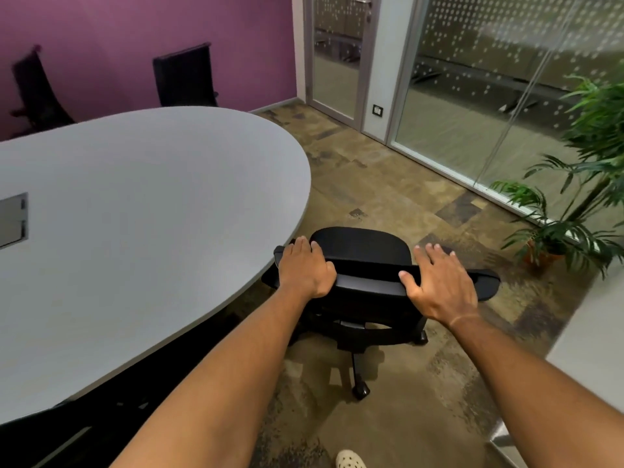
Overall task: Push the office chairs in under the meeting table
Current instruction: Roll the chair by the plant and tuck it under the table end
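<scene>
A black office chair [363,251] on castors stands on the carpet just off the rounded right end of the grey oval meeting table [152,204]. Its seat points away from me and lies outside the table edge. My left hand [305,270] grips the left part of the chair's backrest top, fingers curled over it. On the right part of the same top edge rests my right hand [439,285], fingers spread and curving over the front. Two more black chairs [184,76] [35,89] stand at the table's far side against the purple wall.
A potted palm [570,211] stands on the floor right of the chair. Glass partitions [472,96] and a glass door [336,55] close off the far right. A cable hatch [11,219] sits in the tabletop. A pale counter edge [587,332] is at my right.
</scene>
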